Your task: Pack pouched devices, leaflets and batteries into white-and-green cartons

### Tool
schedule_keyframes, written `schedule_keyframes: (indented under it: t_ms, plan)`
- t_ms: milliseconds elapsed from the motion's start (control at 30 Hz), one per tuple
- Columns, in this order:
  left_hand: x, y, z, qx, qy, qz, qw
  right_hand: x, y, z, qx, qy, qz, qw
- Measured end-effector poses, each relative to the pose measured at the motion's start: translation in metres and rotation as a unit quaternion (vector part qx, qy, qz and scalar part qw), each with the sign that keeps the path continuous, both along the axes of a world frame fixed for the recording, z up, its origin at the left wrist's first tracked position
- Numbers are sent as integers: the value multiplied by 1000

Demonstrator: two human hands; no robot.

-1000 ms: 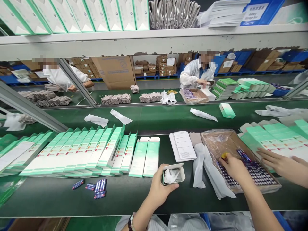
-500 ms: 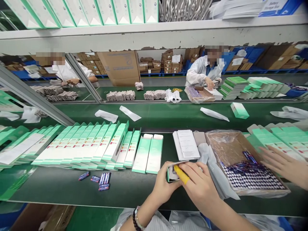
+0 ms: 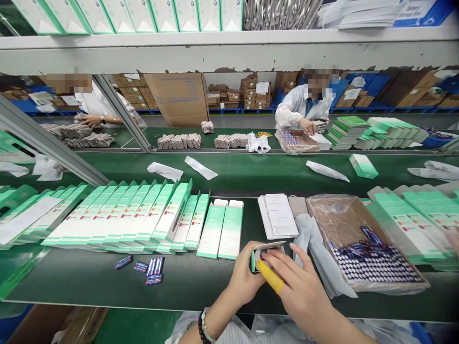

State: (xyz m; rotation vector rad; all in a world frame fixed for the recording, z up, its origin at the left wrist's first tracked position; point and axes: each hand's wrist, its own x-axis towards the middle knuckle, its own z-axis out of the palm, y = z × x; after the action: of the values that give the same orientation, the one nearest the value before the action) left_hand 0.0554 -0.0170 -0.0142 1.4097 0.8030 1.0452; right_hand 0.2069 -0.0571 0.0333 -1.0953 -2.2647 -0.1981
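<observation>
My left hand [image 3: 244, 278] is wrapped around a small green-and-white carton [image 3: 253, 263], its open end tipped towards me with a flap standing up. Something pale shows inside, too shaded to name. Over that opening lies my right hand [image 3: 303, 289], fingers stretched out and a yellow finger cot [image 3: 269, 277] on one finger, which reaches the carton's mouth. My right thumb is hidden. Behind my hands rests a stack of printed leaflets [image 3: 278, 217]. Two flat cartons [image 3: 229, 229] lie to the left of them.
Several loose batteries [image 3: 154, 267] lie on the green bench to the left, near a row of cartons [image 3: 118, 215]. At right stand a battery tray [image 3: 376, 267] and white sleeves [image 3: 332, 263]. A blurred hand [image 3: 453, 239] shows at the right edge. Co-workers [image 3: 304, 102] sit across the conveyor [image 3: 251, 167].
My right fingers have straightened and shifted slightly at the carton's opening, and its flap shows more. The neighbouring hand at right has withdrawn towards the edge. Items on the conveyor have drifted right.
</observation>
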Motion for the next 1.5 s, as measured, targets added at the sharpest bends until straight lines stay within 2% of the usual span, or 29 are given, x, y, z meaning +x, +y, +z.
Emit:
schedule_keyframes:
  t_ms: [167, 267, 367, 433, 500, 567, 600, 633, 700, 833, 900, 1000, 1067, 1100, 1200, 1267, 1333, 1400, 1500]
  plan:
    - [1, 0, -2, 17, 8, 0, 1000, -7, -1, -2, -13, 1, -42, 999]
    - [0, 0, -3, 4, 25, 2, 1000, -2, -5, -5, -36, 15, -47, 998]
    - [-6, -2, -2, -6, 34, 1, 999, 11, -9, -13, -50, 153, -75, 984]
    - [-10, -5, 0, 8, 13, -2, 1000, 18, -8, -20, -108, 273, -128, 947]
    - [-13, -7, 5, 16, -15, -2, 1000, 20, -3, -26, -221, 354, -140, 898]
    - [-12, -7, 10, 14, -32, -2, 999, 15, 4, -32, -321, 406, -75, 853]
    - [-10, -7, 13, 10, -37, -2, 999, 11, 8, -36, -347, 436, -35, 829]
    - [-7, -6, 16, 4, -41, 2, 999, 6, 11, -39, -361, 468, -4, 806]
    - [0, -4, 19, -8, -45, 22, 999, -4, 16, -45, -365, 533, 16, 763]
    - [11, -4, 14, 10, -42, 81, 996, -16, 19, -47, -370, 610, -29, 701]
    - [11, -4, 7, 77, -53, 98, 991, -18, 20, -43, -370, 633, -37, 679]
    - [3, 3, -5, 235, -44, 102, 966, -10, 24, -38, -389, 645, -8, 657]
    - [-7, 10, -11, 327, -11, 87, 941, 1, 27, -36, -407, 621, 34, 669]
    - [-11, 13, -12, 361, 12, 73, 930, 7, 29, -36, -410, 595, 59, 689]
    - [-23, 18, -12, 420, 77, 42, 903, 28, 31, -34, -376, 462, 108, 796]
    - [-26, 17, -10, 430, 103, 33, 896, 37, 31, -33, -321, 348, 112, 874]
    - [-26, 16, -8, 426, 112, 31, 897, 41, 30, -33, -249, 246, 110, 930]
    - [-25, 14, -5, 424, 112, 31, 898, 40, 30, -33, -194, 186, 109, 957]
    - [-23, 13, 1, 393, 96, 34, 914, 36, 30, -32, -160, 178, 102, 966]
